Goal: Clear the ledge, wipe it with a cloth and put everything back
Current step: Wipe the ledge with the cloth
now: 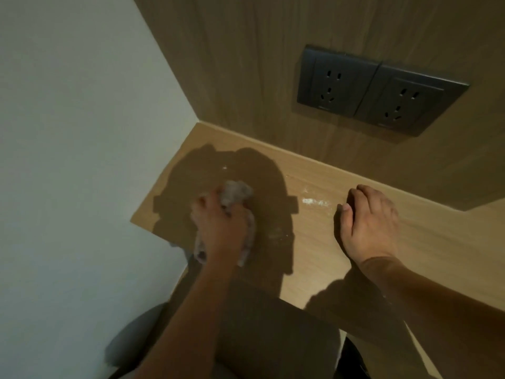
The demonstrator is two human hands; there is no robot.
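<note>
Grey cloth [236, 194] bunched under left hand [218, 228] on ledge [314, 242].

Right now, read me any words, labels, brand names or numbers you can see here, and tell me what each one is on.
No readable text in this view.
Left socket plate: a small pale mark at its lower edge, too small and blurred to read.
Right socket plate: a similar mark at its lower edge, also unreadable.
Ledge, cloth, wood panel, white wall: no writing.

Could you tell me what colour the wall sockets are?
The wall sockets are dark grey, seen in the head view.
</note>
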